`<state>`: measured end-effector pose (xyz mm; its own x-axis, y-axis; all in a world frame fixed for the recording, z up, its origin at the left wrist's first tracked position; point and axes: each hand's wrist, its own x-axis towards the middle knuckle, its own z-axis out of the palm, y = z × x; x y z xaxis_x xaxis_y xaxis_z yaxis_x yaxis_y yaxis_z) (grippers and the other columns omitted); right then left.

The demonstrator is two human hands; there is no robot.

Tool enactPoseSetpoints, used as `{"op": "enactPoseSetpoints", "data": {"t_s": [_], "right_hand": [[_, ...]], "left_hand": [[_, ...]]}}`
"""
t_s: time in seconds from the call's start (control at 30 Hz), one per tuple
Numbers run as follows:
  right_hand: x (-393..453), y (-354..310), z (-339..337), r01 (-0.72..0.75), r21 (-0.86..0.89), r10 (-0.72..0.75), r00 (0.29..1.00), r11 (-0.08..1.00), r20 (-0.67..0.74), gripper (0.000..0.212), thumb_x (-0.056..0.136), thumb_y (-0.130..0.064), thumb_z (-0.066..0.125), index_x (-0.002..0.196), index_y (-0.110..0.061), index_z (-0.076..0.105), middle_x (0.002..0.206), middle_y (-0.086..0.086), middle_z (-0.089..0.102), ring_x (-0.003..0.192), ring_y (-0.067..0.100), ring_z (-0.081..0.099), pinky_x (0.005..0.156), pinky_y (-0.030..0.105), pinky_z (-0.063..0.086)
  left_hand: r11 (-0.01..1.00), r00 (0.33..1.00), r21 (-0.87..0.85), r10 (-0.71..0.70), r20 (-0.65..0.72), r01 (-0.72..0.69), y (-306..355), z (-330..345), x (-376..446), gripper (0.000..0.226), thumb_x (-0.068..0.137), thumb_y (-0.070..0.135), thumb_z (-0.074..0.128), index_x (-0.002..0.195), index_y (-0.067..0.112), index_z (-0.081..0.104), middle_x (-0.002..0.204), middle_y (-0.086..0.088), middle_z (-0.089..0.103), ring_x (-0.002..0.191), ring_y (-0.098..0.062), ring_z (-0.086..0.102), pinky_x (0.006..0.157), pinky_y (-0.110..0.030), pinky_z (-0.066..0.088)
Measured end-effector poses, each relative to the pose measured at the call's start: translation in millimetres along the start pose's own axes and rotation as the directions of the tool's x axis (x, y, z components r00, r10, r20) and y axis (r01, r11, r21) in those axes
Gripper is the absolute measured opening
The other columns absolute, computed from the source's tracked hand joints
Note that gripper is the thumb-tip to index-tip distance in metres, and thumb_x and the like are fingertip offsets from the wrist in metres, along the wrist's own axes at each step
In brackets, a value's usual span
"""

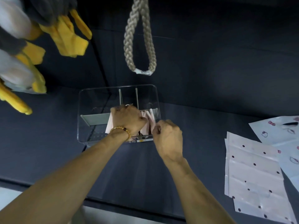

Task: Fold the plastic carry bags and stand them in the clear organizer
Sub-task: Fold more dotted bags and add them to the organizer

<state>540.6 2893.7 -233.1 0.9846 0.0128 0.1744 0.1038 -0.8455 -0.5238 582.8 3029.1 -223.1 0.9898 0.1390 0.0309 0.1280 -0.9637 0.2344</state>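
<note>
A clear organizer (90,102) with upright dividers stands on the dark surface in the middle of the head view. Several folded pale pink bags (149,118) stand in its front right compartment. My left hand (129,118), a bead bracelet on its wrist, reaches into that compartment with fingers curled round a folded pink bag (109,125). My right hand (168,136) sits at the organizer's right front corner, its fingers curled and pinching the edge of the standing bags. Flat unfolded pink bags with black dots (254,168) lie at the right.
More flat white bags with cartoon prints (284,131) lie at the far right. A braided rope loop (140,38) hangs above the organizer. Yellow and grey plush items (64,34) hang at the upper left. The surface's front edge runs below my forearms.
</note>
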Motion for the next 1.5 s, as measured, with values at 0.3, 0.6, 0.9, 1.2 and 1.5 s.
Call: {"op": "enactPoseSetpoints", "data": {"t_s": [0.3, 0.6, 0.9, 1.2, 1.5], "right_hand": [[-2, 3, 6, -0.037, 0.06, 0.025, 0.981, 0.997, 0.191, 0.018, 0.093, -0.019, 0.05, 0.085, -0.017, 0.067, 0.077, 0.006, 0.068, 0.072, 0.029, 0.063, 0.061, 0.032, 0.049], [-7, -5, 16, -0.135, 0.112, 0.099, 0.954, 0.984, 0.284, 0.026, 0.091, -0.044, 0.048, 0.102, -0.022, 0.057, 0.082, 0.002, 0.067, 0.079, 0.03, 0.062, 0.068, 0.038, 0.052], [-1, -13, 10, -0.18, 0.104, 0.191, 0.975, 0.978, -0.111, 0.016, 0.091, -0.017, 0.054, 0.1, -0.011, 0.067, 0.067, 0.011, 0.066, 0.061, 0.031, 0.061, 0.053, 0.032, 0.042], [-11, -6, 11, -0.01, 0.03, 0.012, 0.998, 0.999, -0.065, 0.017, 0.096, -0.021, 0.052, 0.097, -0.008, 0.063, 0.076, 0.009, 0.067, 0.065, 0.03, 0.064, 0.056, 0.037, 0.051], [-7, -8, 20, -0.096, 0.046, 0.081, 0.963, 0.994, 0.255, 0.022, 0.092, -0.035, 0.048, 0.1, -0.019, 0.061, 0.084, 0.005, 0.069, 0.079, 0.032, 0.064, 0.065, 0.036, 0.052]], "left_hand": [[0.995, 0.995, 0.0, 0.102, -0.001, -0.102, -7, 8, -3, 0.017, 0.082, 0.042, 0.059, 0.073, 0.035, 0.071, 0.09, 0.013, 0.059, 0.101, -0.015, 0.048, 0.087, -0.036, 0.014], [0.96, 0.963, 0.078, 0.269, 0.022, -0.27, -29, 6, -7, 0.03, 0.076, 0.05, 0.061, 0.105, 0.041, 0.064, 0.105, 0.012, 0.059, 0.111, -0.012, 0.047, 0.094, -0.034, 0.013], [0.926, 0.926, 0.032, 0.378, -0.023, -0.377, -19, 3, -5, 0.02, 0.085, 0.046, 0.055, 0.095, 0.038, 0.07, 0.096, 0.007, 0.051, 0.098, -0.017, 0.048, 0.092, -0.037, 0.023], [0.89, 0.899, 0.129, 0.433, 0.062, -0.437, -14, 2, -2, 0.033, 0.089, 0.052, 0.045, 0.099, 0.033, 0.069, 0.104, 0.007, 0.053, 0.103, -0.016, 0.045, 0.095, -0.038, 0.023], [0.851, 0.859, 0.119, 0.51, 0.05, -0.512, -26, 2, -7, 0.044, 0.083, 0.024, 0.057, 0.126, 0.036, 0.053, 0.117, 0.01, 0.06, 0.112, -0.017, 0.047, 0.098, -0.033, 0.021]]}}
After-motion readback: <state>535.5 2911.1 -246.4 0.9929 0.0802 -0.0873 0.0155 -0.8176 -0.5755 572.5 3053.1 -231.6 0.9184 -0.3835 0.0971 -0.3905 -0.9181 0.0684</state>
